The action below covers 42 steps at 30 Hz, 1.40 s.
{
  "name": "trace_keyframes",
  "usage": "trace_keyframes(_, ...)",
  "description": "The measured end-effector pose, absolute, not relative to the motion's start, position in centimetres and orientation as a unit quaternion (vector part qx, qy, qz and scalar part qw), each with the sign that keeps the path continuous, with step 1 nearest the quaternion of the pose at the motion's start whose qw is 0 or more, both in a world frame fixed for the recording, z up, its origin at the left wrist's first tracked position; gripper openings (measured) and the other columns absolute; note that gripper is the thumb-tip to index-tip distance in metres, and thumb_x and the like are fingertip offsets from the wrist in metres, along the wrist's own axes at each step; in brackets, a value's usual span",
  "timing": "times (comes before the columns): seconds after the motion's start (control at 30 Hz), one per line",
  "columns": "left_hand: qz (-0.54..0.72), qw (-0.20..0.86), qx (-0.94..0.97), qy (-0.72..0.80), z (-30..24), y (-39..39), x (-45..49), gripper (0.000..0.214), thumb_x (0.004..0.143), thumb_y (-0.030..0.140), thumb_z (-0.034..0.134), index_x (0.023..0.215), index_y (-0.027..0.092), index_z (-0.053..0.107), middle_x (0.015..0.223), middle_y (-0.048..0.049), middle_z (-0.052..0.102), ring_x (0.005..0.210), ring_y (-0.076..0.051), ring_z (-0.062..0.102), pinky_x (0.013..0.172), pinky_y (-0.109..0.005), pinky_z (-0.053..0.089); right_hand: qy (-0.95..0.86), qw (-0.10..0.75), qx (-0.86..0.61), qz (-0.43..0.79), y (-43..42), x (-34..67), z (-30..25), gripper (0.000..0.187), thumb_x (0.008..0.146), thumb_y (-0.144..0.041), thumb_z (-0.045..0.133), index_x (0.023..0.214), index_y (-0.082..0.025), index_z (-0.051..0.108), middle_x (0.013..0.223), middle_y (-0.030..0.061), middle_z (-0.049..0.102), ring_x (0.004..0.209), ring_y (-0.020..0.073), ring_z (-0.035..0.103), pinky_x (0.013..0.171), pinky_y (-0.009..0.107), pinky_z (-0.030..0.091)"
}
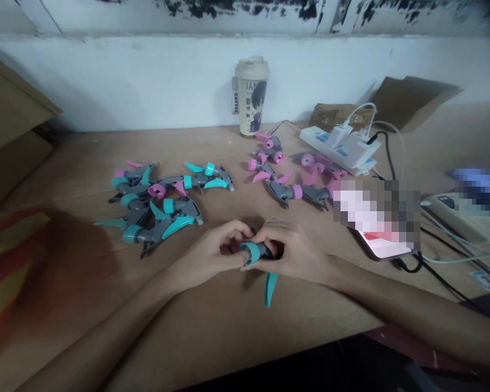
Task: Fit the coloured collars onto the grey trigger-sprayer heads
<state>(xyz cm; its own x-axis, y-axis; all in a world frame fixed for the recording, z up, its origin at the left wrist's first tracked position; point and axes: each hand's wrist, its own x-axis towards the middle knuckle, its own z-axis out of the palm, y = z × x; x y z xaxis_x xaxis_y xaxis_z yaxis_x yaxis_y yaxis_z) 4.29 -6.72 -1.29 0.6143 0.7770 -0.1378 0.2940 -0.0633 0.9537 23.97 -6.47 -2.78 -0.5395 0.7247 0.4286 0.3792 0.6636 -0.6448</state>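
Left on brown wooden desk (212,337): loose pile of grey plastic spray heads with teal or pink parts (147,233); near middle: left hand (212,250) pinching collar of teal-and-grey plastic spray head (256,252), right hand (296,249) wrapped round its body; far middle: tall cream lidded cup (252,103); right: pink-and-grey plastic spray heads (283,191); far right: white power strip (316,139)

Teal spray head (251,253), two-handed grip (292,242)

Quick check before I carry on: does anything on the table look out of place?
Possibly: pink sprayers lie in the mostly teal left pile, perhaps mixed in, while the right pile shows no teal. No spill shows; fine damage can't be judged.
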Motion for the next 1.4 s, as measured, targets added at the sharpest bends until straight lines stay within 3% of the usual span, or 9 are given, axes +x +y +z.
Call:
trace_keyframes(0.27,0.210,0.552,0.708,0.388,-1.12,-6.82,4.48,0.023,0.081,0.032,0.058,0.097,0.019,0.048,0.080,0.0016,0.050,0.072,-0.012,0.048,0.061,-0.023,0.038,-0.841,0.356,-0.316,0.258,-6.55,24.03,-2.62,0.019,0.069,-0.027,0.072,0.069,-0.017,0.056,0.056,-0.0063,0.041,0.056,0.0079,0.043,0.055,0.022,0.033)
trace_keyframes(0.5,0.207,0.534,0.714,0.402,-0.53,-7.05,4.70,0.020,0.083,0.033,0.053,0.098,0.019,0.049,0.088,-0.0005,0.054,0.080,-0.015,0.051,0.070,-0.027,0.041,-0.839,0.362,-0.323,0.245,-6.63,23.84,-2.68,0.026,0.071,-0.037,0.070,0.066,-0.018,0.054,0.055,-0.0062,0.041,0.053,0.0079,0.041,0.053,0.023,0.032)
trace_keyframes(1.4,0.225,0.557,0.696,0.394,-0.50,-7.08,4.88,0.021,0.079,0.031,0.056,0.094,0.018,0.049,0.087,-0.0012,0.056,0.081,-0.015,0.053,0.069,-0.027,0.041,-0.814,0.382,-0.318,0.300,-6.87,23.78,-2.68,0.021,0.070,-0.032,0.072,0.071,-0.016,0.058,0.056,-0.0066,0.040,0.053,0.0076,0.042,0.052,0.022,0.034)
